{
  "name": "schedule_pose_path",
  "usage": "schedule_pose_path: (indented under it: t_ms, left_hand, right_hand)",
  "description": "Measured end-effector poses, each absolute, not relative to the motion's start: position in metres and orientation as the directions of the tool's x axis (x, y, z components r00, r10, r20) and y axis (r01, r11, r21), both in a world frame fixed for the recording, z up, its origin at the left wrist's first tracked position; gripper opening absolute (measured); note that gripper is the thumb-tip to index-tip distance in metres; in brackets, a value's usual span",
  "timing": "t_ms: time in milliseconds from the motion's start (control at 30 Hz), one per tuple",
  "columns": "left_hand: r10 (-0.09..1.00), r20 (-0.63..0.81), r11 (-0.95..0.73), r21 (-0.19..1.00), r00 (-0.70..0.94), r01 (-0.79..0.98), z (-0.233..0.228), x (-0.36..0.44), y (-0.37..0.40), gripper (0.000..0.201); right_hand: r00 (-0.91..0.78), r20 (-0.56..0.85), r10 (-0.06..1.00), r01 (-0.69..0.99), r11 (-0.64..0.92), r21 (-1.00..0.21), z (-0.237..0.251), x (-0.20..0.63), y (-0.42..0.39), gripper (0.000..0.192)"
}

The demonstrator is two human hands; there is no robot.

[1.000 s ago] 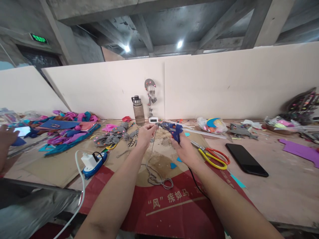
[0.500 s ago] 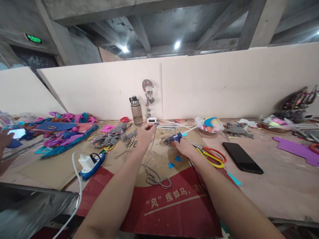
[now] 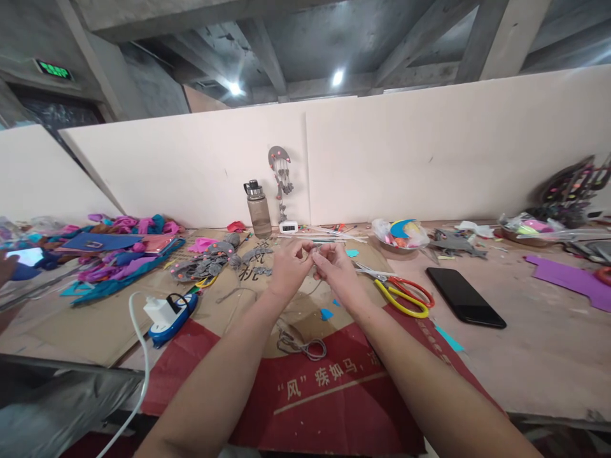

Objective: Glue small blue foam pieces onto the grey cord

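Observation:
My left hand and my right hand meet above the cardboard, fingertips pinched together. The left fingers hold the end of a grey cord, which hangs below them. Whatever lies between the right fingertips is too small and covered to make out. A loose coil of cord rests on the cardboard beneath my wrists. Small blue cut pieces lie close to my right wrist. Scissors with red and yellow handles lie just right of my right hand.
A black phone lies on the right. Grey felt pieces with pink dots and a blue power strip are on the left. A bottle, a small clock and a crescent hanging ornament stand behind.
My right hand has let go of the blue glue gun and come left to meet my left hand. The glue gun no longer shows. The view has shifted slightly.

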State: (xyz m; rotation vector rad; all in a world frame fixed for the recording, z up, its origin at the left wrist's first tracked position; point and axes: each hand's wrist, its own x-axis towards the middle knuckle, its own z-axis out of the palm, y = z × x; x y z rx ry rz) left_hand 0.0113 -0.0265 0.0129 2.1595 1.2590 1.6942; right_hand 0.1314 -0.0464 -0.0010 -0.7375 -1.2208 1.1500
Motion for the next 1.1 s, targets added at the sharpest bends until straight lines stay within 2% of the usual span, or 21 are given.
schedule_pose_path:
  t_ms: [200, 433, 833, 1100]
  left_hand:
    - [0.752, 0.657, -0.569, 0.685, -0.048, 0.455, 0.014, 0.017, -0.031, 0.005]
    - [0.793, 0.603, -0.538, 0.759, -0.086, 0.367, 0.017, 0.019, -0.033, 0.009]
    - [0.845, 0.531, -0.512, 0.838, -0.060, 0.190, 0.016, 0.021, -0.031, 0.007]
    - [0.851, 0.525, -0.510, 0.832, -0.013, 0.220, 0.015, 0.020, -0.030, 0.008]
  right_hand:
    - [0.051, 0.419, 0.907, -0.050, 0.421, -0.906, 0.002, 0.138, -0.049, 0.020]
    - [0.149, 0.423, 0.894, 0.091, 0.413, -0.906, 0.004, 0.141, -0.049, 0.022]
    - [0.203, 0.474, 0.857, 0.272, 0.415, -0.868, 0.007, 0.142, -0.049, 0.021]
    - [0.222, 0.467, 0.856, 0.339, 0.382, -0.860, 0.009, 0.146, -0.049, 0.019]
